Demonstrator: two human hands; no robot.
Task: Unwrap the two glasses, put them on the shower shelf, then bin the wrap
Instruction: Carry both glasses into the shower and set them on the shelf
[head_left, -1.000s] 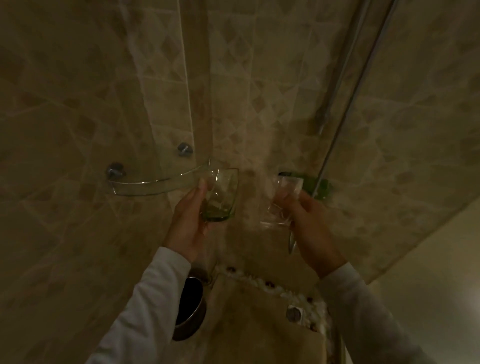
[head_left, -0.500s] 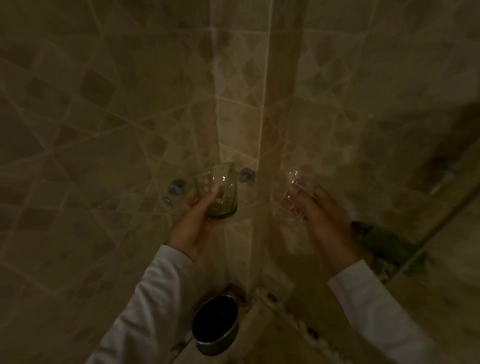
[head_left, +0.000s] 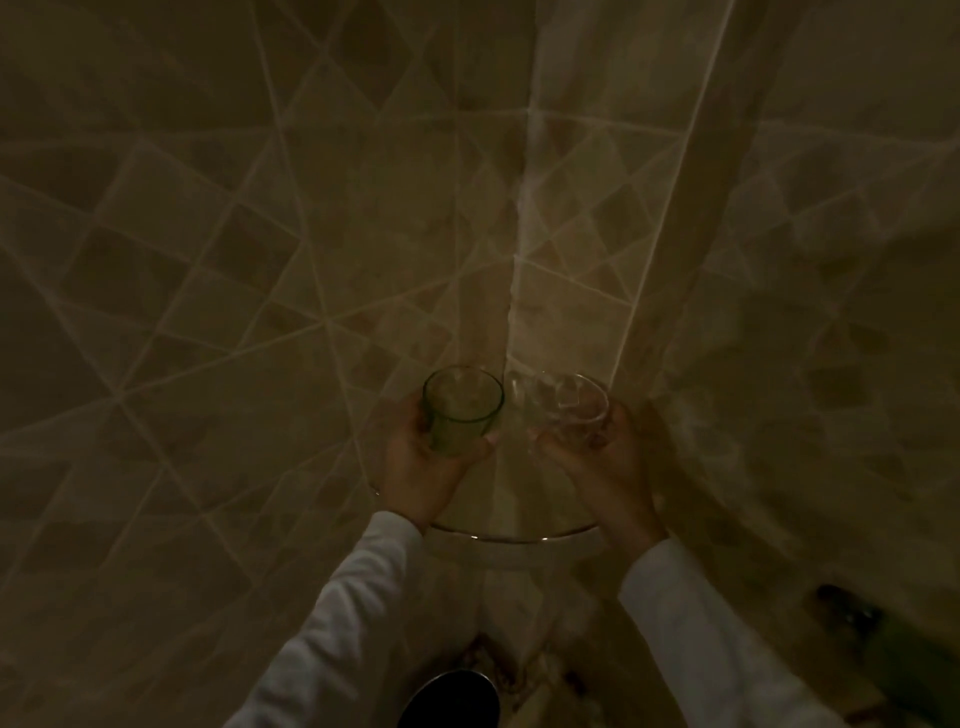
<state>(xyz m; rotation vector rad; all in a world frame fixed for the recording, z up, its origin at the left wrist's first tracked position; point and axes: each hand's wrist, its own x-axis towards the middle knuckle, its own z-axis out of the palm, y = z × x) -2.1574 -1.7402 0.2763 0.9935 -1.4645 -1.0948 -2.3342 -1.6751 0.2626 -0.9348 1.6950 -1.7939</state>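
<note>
A: What is your left hand (head_left: 421, 470) gripping?

B: Your left hand is closing around the green glass (head_left: 461, 410), fingers wrapping its lower wall, mouth upward. The glass is sitting above your palm, over the glass shelf (head_left: 519, 538) in the tiled corner (contact with the shelf cannot be determined).

A: And your right hand (head_left: 605, 467)?

B: Your right hand is curling around the clear glass (head_left: 569, 408), holding it just beside the green one, forward of your fingers. A dark round bin (head_left: 449, 701) is standing below, between your white sleeves (head_left: 332, 623).
</note>
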